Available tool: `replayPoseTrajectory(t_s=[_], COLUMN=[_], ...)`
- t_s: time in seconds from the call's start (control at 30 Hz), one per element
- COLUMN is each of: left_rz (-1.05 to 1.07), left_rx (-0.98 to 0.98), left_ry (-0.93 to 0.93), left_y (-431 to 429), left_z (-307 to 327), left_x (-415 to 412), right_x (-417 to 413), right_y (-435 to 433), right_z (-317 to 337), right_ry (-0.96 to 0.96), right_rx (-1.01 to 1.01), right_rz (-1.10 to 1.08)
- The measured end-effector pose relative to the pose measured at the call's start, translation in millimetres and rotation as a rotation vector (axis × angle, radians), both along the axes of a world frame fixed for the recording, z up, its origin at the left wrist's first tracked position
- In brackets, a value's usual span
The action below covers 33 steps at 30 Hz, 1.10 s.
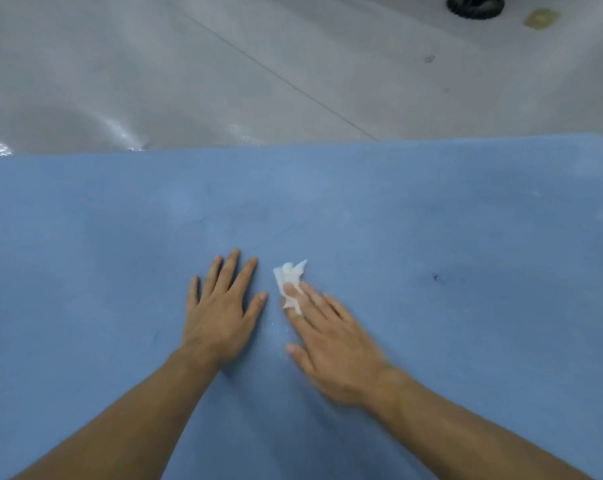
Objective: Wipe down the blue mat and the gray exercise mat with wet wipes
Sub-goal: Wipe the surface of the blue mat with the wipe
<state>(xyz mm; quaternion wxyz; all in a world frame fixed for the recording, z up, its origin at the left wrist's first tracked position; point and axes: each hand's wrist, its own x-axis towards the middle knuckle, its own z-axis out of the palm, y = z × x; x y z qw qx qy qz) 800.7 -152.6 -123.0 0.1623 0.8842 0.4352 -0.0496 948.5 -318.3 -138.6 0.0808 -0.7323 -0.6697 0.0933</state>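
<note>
On the blue mat, the left hand lies flat, fingers spread. The right hand presses a crumpled wet wipe onto the mat with straight fingers.

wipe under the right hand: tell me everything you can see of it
The wipe is a small white sheet, thin and soft-looking, crumpled into a bunch with ragged corners sticking out past the fingertips. It lies on the blue mat. The right hand presses it down with straight fingers, which cover part of it. The left hand lies flat beside it, not touching. Whether it is wet cannot be told.
</note>
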Motion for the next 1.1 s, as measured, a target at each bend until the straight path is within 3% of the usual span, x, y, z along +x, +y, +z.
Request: replayPoseTrajectory(t_s=[0.07, 0.17, 0.4, 0.5, 0.57, 0.67, 0.8, 0.87, 1.0, 1.1], left_rz=[0.043, 0.109, 0.199, 0.200, 0.158, 0.094, 0.070, 0.060, 0.005, -0.173], left_rx=[-0.001, -0.003, -0.027, -0.041, -0.069, -0.100, -0.100, -0.106, -0.116, -0.070], left_ry=[0.008, -0.001, 0.017, -0.025, -0.079, -0.168, -0.287, -0.345, -0.403, -0.291], left_y=[4, 7, 4, 1, -4, -13, -19, -22, -33, -47], left_z=[1, 2, 7, 10, 12, 11, 10, 11, 13, 9], left_x=[-10, -23, -34, -26, -18, -4, 8, 10, 15, 19], right_x=[-26, -10, 123, 126, 104, 51, -9, -16, 6, 32], right_y=[-9, -17, -18, -14, -5, 3, -4, -11, -29, -43], right_z=[-2, -3, -1, 11, 13, 11, 9, 15, 26, 22], right_ry=[-0.033, -0.091, -0.007, 0.101, 0.182, 0.222, 0.131, 0.117, 0.242, 0.269], right_rx=[-0.014, 0.000, -0.072, -0.107, -0.066, -0.034, -0.092, -0.139, -0.076, 0.145], right_rz=[0.177, 0.145, -0.668, -0.801, -0.749, -0.492, -0.017, 0.109, 0.192, 0.037])
